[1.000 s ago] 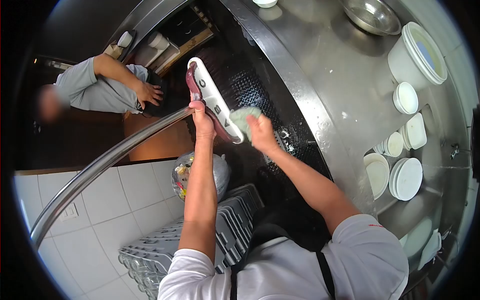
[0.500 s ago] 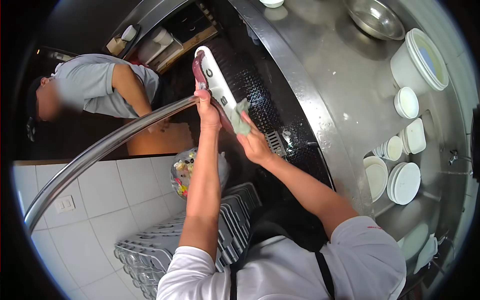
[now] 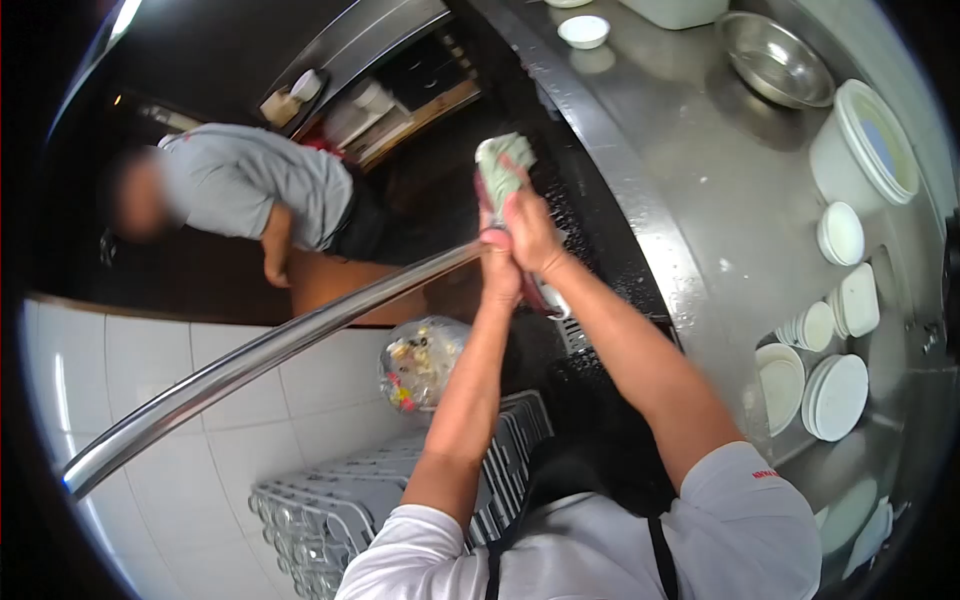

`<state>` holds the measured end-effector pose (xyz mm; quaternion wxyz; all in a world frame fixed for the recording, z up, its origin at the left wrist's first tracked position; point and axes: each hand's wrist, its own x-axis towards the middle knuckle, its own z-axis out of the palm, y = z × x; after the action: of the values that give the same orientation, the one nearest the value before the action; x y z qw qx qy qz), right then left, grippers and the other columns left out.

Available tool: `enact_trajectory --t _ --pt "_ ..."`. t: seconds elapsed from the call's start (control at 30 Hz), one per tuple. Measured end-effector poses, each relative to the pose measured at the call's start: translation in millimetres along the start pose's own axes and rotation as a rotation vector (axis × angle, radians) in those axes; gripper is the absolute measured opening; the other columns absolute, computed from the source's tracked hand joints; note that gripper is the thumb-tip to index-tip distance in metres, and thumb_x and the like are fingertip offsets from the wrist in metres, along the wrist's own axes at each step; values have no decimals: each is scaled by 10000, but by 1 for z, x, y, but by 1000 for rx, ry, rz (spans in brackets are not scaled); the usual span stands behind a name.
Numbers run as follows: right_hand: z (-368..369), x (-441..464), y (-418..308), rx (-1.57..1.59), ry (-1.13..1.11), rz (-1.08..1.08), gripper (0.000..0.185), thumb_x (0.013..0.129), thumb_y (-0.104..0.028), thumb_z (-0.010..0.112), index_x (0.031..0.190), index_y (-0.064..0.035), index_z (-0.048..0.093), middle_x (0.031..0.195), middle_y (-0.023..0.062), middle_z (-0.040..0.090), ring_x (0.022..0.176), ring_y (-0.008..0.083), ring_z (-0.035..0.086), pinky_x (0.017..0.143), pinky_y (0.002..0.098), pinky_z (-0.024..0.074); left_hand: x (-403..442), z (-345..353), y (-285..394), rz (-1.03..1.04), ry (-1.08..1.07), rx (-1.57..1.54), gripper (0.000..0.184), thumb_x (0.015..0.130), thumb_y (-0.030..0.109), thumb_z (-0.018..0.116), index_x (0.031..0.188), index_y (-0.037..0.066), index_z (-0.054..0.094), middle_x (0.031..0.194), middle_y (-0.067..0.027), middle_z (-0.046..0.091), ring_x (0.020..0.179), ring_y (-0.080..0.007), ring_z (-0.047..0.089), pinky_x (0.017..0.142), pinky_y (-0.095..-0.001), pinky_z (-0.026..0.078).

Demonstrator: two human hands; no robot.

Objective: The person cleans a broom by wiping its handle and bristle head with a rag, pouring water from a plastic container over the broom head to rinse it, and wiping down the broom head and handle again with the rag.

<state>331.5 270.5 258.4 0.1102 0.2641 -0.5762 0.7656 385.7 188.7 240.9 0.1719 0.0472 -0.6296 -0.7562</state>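
Observation:
A long-handled floor tool, apparently a squeegee, has a chrome pole (image 3: 280,347) running from the lower left. Its white and dark red head (image 3: 537,296) is partly hidden by my hands. My left hand (image 3: 500,270) is wrapped around the pole where it joins the head. My right hand (image 3: 535,232) presses a pale green cloth (image 3: 503,163) over the head's upper end, with its fingers partly hidden by the cloth.
At right, the steel counter (image 3: 660,130) carries a metal bowl (image 3: 775,60), a white bucket (image 3: 850,145) and several stacked dishes (image 3: 838,398). Below are a bag of scraps (image 3: 420,365) and grey racks (image 3: 400,470). A co-worker (image 3: 265,190) stands at upper left.
My right hand and the cloth have slid from the head's lower part to its upper end, covering the letters. The view has shifted, and the co-worker has turned and lowered an arm.

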Motion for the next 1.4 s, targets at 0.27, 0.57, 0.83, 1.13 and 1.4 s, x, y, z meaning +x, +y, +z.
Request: enact_trajectory --t 0.27,0.57,0.83,1.13,1.4 --pt "8 -102 -2 -115 -73 -19 520 1011 -215 329 1422 104 332 1498 295 316 1422 399 279 1174 409 200 11 -20 3 -39 -50 8 997 796 817 420 1455 71 364 1345 -61 506 1187 -195 498 1035 -353 396" --pt "11 -42 -20 19 -69 80 514 1012 -285 366 1369 77 430 1450 284 401 1361 413 377 1116 403 303 8 0 30 -58 -104 -75 1015 801 787 461 1524 107 248 1457 -71 408 1279 -206 435 1064 -348 367" --pt "22 -57 -15 -73 1 -20 476 985 -181 443 1374 91 416 1462 305 363 1390 438 316 1161 443 221 9 -13 29 -148 -66 -85 982 812 811 395 1424 43 395 1325 -74 525 1174 -213 522 1017 -361 421" --pt "19 -80 -14 -205 190 -78 255 955 -143 532 1117 35 617 1133 237 624 1064 399 597 926 442 464 26 -7 34 -67 -6 -151 946 850 799 348 1413 42 415 1308 -75 542 1156 -209 528 1001 -363 427" --pt "-14 -53 -10 -158 325 215 184 934 -100 563 1059 4 649 988 183 674 915 343 663 805 385 511 28 -25 21 9 -144 2 1014 780 819 449 1477 93 328 1419 -67 465 1258 -237 470 1070 -401 378"
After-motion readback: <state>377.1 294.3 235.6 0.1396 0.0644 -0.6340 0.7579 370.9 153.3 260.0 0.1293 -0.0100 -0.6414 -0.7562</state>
